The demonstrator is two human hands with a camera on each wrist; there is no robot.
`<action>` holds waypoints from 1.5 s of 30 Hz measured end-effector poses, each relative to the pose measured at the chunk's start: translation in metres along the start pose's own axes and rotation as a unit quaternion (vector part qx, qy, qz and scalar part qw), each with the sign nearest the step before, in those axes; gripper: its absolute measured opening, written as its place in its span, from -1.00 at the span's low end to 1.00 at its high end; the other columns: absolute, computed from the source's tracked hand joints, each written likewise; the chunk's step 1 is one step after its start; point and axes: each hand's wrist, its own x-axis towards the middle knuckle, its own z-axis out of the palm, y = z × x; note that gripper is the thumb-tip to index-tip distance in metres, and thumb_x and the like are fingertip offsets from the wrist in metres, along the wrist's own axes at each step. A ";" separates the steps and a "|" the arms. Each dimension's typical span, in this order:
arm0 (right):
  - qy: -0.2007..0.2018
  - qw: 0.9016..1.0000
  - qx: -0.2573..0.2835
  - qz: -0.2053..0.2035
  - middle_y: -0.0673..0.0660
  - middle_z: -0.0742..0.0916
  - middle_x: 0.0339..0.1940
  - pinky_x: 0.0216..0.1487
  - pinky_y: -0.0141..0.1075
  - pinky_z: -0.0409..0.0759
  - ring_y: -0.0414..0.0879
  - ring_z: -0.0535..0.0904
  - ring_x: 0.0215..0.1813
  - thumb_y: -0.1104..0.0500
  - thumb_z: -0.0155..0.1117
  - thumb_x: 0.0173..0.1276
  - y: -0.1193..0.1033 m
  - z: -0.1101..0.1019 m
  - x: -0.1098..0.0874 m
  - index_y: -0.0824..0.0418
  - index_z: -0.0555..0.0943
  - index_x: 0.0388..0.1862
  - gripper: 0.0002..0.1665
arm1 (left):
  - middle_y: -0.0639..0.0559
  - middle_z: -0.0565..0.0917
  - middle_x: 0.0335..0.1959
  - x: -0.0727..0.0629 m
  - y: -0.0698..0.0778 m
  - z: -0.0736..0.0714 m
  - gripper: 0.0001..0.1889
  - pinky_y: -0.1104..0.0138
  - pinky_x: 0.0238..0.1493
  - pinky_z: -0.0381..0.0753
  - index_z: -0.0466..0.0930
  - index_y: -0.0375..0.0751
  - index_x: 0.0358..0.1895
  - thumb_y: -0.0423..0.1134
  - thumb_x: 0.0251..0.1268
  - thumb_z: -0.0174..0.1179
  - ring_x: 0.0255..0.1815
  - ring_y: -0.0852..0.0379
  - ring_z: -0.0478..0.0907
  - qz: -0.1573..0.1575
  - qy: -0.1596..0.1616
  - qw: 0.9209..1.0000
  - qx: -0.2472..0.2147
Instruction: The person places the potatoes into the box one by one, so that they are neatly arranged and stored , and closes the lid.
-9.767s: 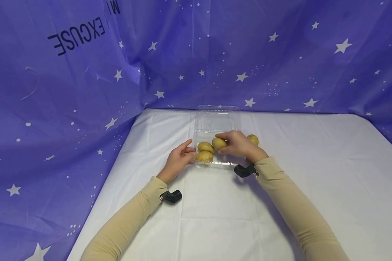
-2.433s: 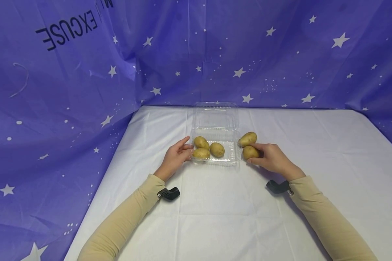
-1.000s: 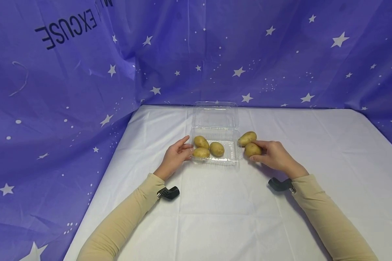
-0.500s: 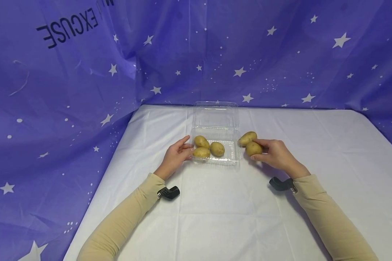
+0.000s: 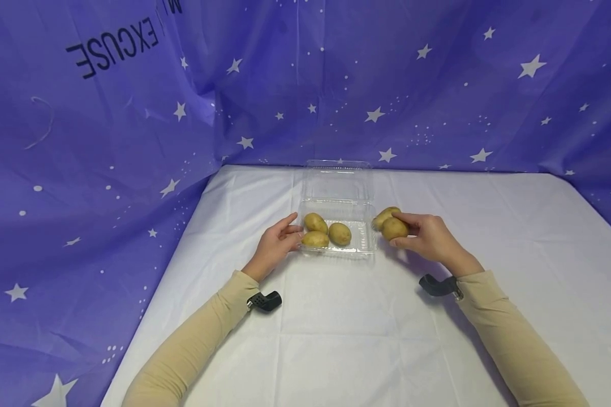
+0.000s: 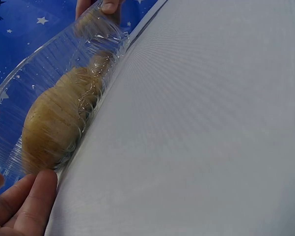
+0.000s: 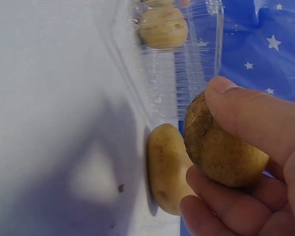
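My right hand point(image 5: 430, 237) pinches a small round potato point(image 7: 221, 147) between thumb and fingers, lifted above the tablecloth just right of the clear plastic clamshell container point(image 5: 360, 249). Brown soil marks show on this potato's skin in the right wrist view. Behind it a longer potato point(image 7: 164, 167) lies on the cloth, partly covered in the head view. Inside the container's base are three potatoes, two at the left point(image 5: 315, 239) and one near the middle point(image 5: 340, 233). My left hand point(image 5: 275, 246) rests its relaxed fingers against the container's left side.
The container's lid point(image 5: 338, 181) stands open at the back, hinged to the base. A white cloth point(image 5: 336, 339) covers the table. Behind and to the left hangs a purple sheet point(image 5: 285, 73) with white stars. Dark specks point(image 7: 120, 188) dot the cloth near the long potato.
Earlier my right hand held a potato over the container; that one now lies inside. It then took another at the right and has raised it slightly. My left hand has stayed in place.
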 end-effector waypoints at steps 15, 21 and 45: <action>-0.012 1.000 0.016 0.001 0.42 0.75 0.11 -0.11 -0.50 0.72 0.16 0.77 -0.02 0.24 0.60 0.14 -0.023 -0.009 0.025 0.43 0.58 0.29 -0.27 | -0.41 0.58 0.26 0.001 -0.002 0.000 -0.32 0.45 -0.07 0.76 0.21 -0.25 0.57 -0.35 0.42 0.17 0.02 0.10 0.67 0.004 0.002 1.000 -0.006; -0.021 1.000 0.021 0.000 0.39 0.76 0.11 -0.15 -0.67 0.56 0.10 0.74 -0.04 0.22 0.60 0.15 -0.030 -0.003 0.038 0.39 0.57 0.32 -0.26 | -0.39 0.59 0.25 0.001 -0.002 0.001 -0.32 0.43 -0.08 0.77 0.22 -0.26 0.57 -0.35 0.41 0.16 0.01 0.10 0.67 0.003 0.005 1.000 -0.004; -0.062 0.997 0.013 -0.037 0.41 0.74 0.12 -0.05 -0.10 0.76 0.12 0.75 -0.05 0.27 0.57 0.14 -0.051 0.021 0.064 0.45 0.55 0.32 -0.24 | -0.40 0.59 0.25 0.001 -0.001 0.001 -0.32 0.41 -0.07 0.78 0.22 -0.25 0.57 -0.36 0.42 0.17 -0.02 0.13 0.67 0.001 0.004 1.000 -0.004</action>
